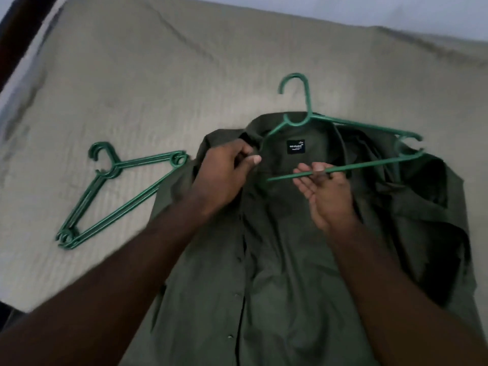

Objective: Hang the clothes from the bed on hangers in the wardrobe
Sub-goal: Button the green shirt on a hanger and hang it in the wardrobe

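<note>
At the left of the frame a stack of spare hangers (113,170) lies on the bed (158,75), just beside the shirt's sleeve. Right of them, in the centre, the left hand (224,173) grips the collar edge of the dark green shirt (277,260), which lies open on the bed with its neck label (295,147) showing. Right of centre the right hand (327,191), palm up, pinches the bottom bar of a green hanger (308,101). The hanger's right arm seems tucked into the shirt's shoulder, while its left arm lies above the open collar.

The step in hand looks like dressing the hanger: one shoulder seated, the other not yet. The next move probably calls for lifting the gripped collar side over the free hanger arm (keeping the bar steady so the seated side does not slip out).

No container shows; the wardrobe is out of view.
</note>
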